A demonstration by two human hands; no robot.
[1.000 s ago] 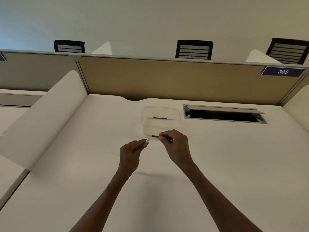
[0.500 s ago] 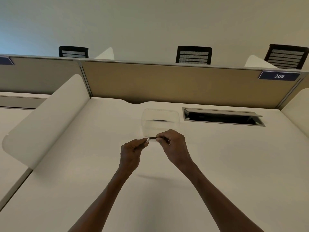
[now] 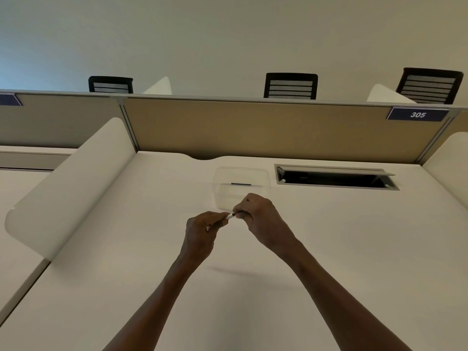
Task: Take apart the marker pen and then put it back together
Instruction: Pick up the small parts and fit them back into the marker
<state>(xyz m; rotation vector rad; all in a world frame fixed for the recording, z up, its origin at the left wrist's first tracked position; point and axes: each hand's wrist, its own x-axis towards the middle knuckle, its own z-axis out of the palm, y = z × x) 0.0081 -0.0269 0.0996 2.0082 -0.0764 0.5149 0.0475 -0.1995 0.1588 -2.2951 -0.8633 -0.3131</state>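
Note:
Both my hands are raised above the white desk, close together. My left hand [image 3: 202,230] grips the white marker body [image 3: 230,217], of which only a short end shows past my fingers. My right hand [image 3: 258,216] pinches a thin dark part [image 3: 236,213] of the marker, and its tip meets the white end of the body. Most of both pieces is hidden inside my fists. Just behind my hands stands a clear plastic box [image 3: 241,186] with a small dark piece [image 3: 241,184] lying inside it.
A tan partition [image 3: 253,127] with a plate reading 305 [image 3: 417,114] closes off the back of the desk. An open cable tray [image 3: 334,177] is sunk into the desk at right. White curved dividers [image 3: 68,183] flank both sides. Black chairs stand behind the partition.
My hands have come together: the gap between the dark part in my right hand and the white body in my left has closed, and less of the dark part shows.

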